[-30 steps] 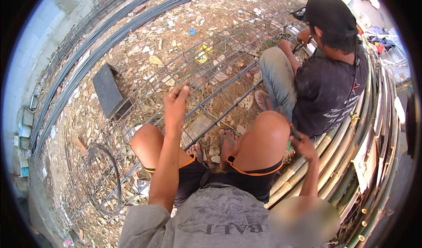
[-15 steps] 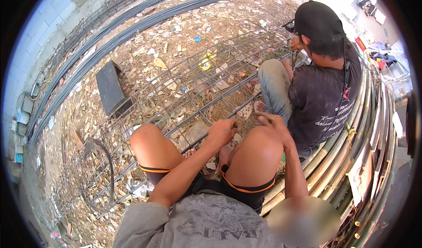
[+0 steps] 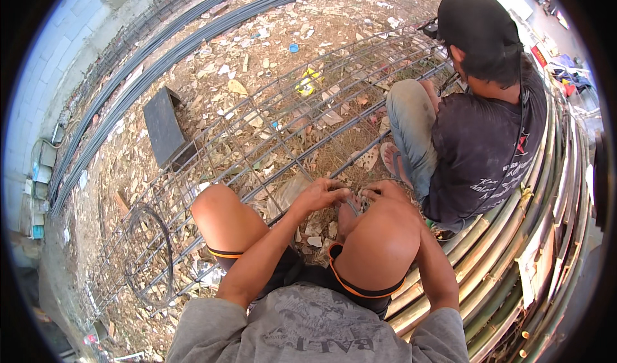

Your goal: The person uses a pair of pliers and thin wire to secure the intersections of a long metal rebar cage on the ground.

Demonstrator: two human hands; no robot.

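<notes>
My left hand (image 3: 322, 194) is over the near edge of a long steel rebar cage (image 3: 281, 145), between my knees. Its fingers are bent and pressed together, pointing right. Just across from it, beside my right knee, my right hand (image 3: 385, 190) has its fingers drawn together toward the left fingertips. A narrow gap separates the two hands. Whatever the fingers pinch is too small to make out. On the cage's left end lies a coil of dark wire (image 3: 169, 250).
Close on my right a co-worker (image 3: 485, 125) in a dark shirt and cap sits at the cage. Bamboo poles (image 3: 508, 247) lie behind us. A dark bent panel (image 3: 166, 126) stands beyond the cage, with bundled steel bars (image 3: 193, 41) along the block wall (image 3: 64, 48). Litter covers the ground.
My right hand has come down and left, from above my knee to beside my left hand, its fingers closing. The view has shifted slightly, and the co-worker appears farther right.
</notes>
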